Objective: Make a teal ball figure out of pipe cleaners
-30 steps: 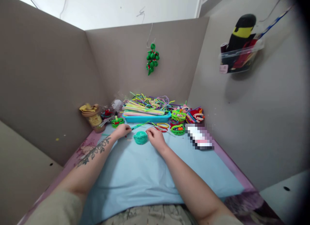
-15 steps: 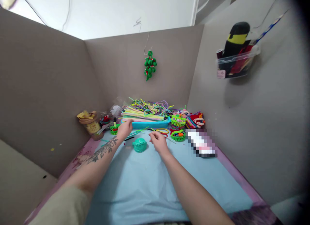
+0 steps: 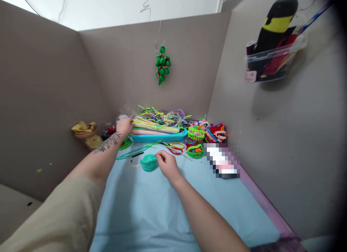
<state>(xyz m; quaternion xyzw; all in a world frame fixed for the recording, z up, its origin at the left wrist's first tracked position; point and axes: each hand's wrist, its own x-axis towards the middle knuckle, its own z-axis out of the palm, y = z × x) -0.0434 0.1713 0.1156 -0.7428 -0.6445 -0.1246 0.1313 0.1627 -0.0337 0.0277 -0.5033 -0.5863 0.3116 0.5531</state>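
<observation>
My left hand [image 3: 124, 126] is stretched to the left end of a blue tray [image 3: 159, 138] piled with pastel pipe cleaners [image 3: 151, 125]. Its fingers are closed at the pipe cleaner ends; what they grip is hidden. Beside a round teal pipe-cleaner piece [image 3: 149, 163] on the blue cloth, my right hand [image 3: 168, 165] is closed in a pinch. Its fingertips meet the edge of that piece in view, but I cannot tell whether they touch it or hold something small.
Behind the right hand lie scissors with red and yellow handles [image 3: 176, 147]. Green pipe-cleaner figures [image 3: 195, 150] and a blurred-out device [image 3: 222, 161] are on the right. A brown cup [image 3: 88, 134] stands left. A clear bin [image 3: 273, 64] hangs on the right wall.
My left hand has moved left and away, from the tray's front to its left end. My right hand has come closer to the teal piece. The view has shifted slightly.
</observation>
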